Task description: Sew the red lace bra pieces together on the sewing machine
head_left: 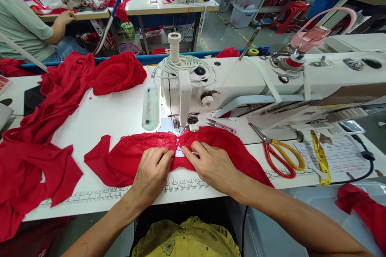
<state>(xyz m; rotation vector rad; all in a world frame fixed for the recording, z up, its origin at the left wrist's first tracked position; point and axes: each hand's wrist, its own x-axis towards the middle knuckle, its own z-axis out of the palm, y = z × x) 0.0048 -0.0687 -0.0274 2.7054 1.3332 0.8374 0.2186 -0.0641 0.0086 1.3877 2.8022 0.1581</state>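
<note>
A red lace bra [129, 164] lies spread on the white sewing table, its lace middle under the presser foot [178, 124] of the sewing machine. My left hand [153, 170] presses on the left cup, fingers closed and thumb tip at the centre join. On the other side of the join, my right hand [212, 164] rests on the right cup with fingers bent in. A thin, shiny tool [195, 153] shows between its thumb and fingers; most of it is hidden. A small white patch shows between the two thumbs.
Thread snips [221, 125] and orange-handled scissors [279, 154] lie right of the bra. Beyond them are a yellow tape measure [321, 160] and a paper form [346, 154]. Red fabric pieces [45, 128] heap at left. A co-worker [27, 28] sits across.
</note>
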